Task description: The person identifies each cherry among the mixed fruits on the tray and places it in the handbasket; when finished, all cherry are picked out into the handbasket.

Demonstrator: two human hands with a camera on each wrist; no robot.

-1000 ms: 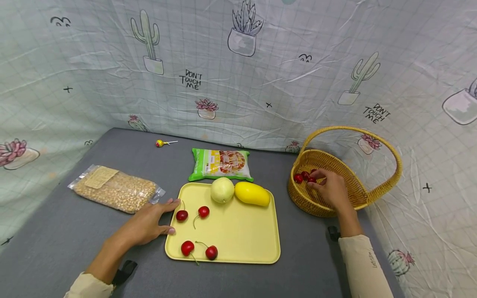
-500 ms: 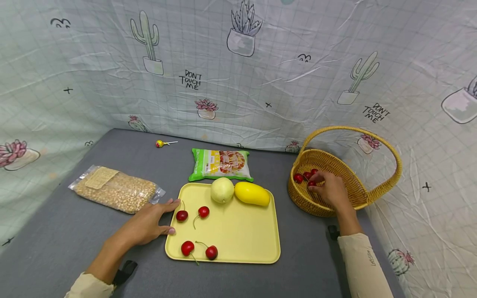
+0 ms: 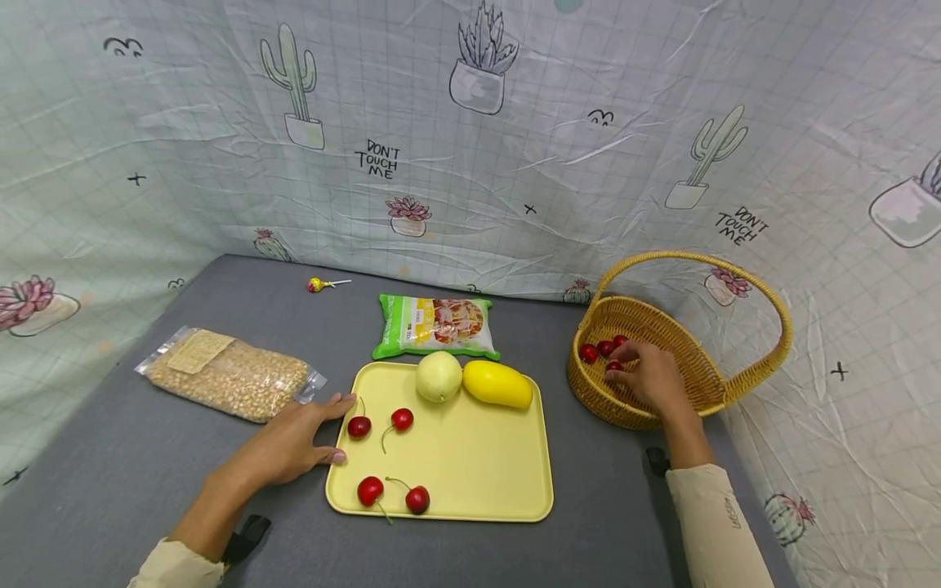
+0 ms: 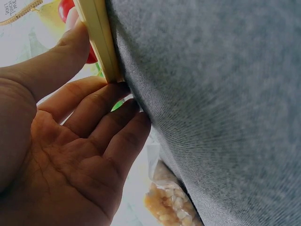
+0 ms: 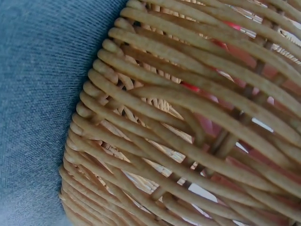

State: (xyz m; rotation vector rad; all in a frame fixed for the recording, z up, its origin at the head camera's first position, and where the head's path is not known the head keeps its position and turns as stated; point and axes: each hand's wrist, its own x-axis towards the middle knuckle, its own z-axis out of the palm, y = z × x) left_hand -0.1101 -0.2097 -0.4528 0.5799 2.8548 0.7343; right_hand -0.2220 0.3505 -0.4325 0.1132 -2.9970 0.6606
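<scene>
My left hand (image 3: 290, 441) rests against the left side of a yellow tray (image 3: 478, 482), with its thumb and forefinger spread along the rim. In the left wrist view, the fingers (image 4: 127, 136) lie fairly straight beside the tray's edge (image 4: 101, 42). On the tray are several stemmed cherries (image 3: 401, 419), a pale green round fruit (image 3: 439, 376) and a yellow oblong fruit (image 3: 497, 384). Inside the wicker basket (image 3: 617, 412), my right hand (image 3: 657, 376) pinches a red cherry (image 3: 613, 367) between thumb and finger. Other cherries (image 3: 588, 353) lie beside it. Basket weave hides most of that hand in the right wrist view.
A clear bag of corn kernels (image 3: 228, 371) lies left of the tray. Behind the tray is a green and white food packet (image 3: 437, 325). A lollipop (image 3: 316, 284) lies at the back left. The basket's tall handle (image 3: 782, 327) arches at the right; a patterned cloth hangs behind.
The right hand's fingers have shifted slightly toward the near side of the basket, and the cherry between them has come away from the others. The left hand has kept its place.
</scene>
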